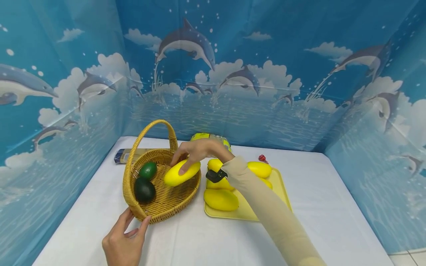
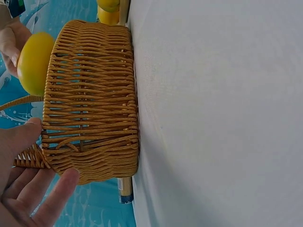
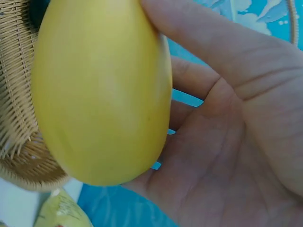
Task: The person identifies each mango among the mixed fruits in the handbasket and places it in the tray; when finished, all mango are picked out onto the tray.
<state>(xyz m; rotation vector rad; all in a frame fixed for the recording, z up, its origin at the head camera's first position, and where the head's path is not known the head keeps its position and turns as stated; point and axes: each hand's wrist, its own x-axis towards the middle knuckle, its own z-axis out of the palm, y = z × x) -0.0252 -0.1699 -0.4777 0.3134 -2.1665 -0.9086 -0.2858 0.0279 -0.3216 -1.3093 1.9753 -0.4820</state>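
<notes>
My right hand [image 1: 196, 151] holds a yellow mango [image 1: 181, 173] over the right side of a wicker basket [image 1: 166, 214], thumb on one side and fingers on the other. In the right wrist view the mango [image 3: 104, 94] fills much of the picture. My left hand [image 1: 124, 236] grips the near left end of the basket, with thumb and fingers spread along its rim and woven wall [image 2: 90, 104]. Inside the basket, at its left, lie a dark avocado [image 1: 144, 190] and a smaller green fruit [image 1: 148, 170].
Right of the basket, a yellow tray [image 1: 246, 212] carries several mangoes [image 1: 221, 200], partly covered by my right forearm. A yellow-green bag [image 1: 199, 136] stands at the back. Behind the basket lies a long brown packet [image 1: 121, 156]. A small red item [image 1: 262, 158] sits behind the tray.
</notes>
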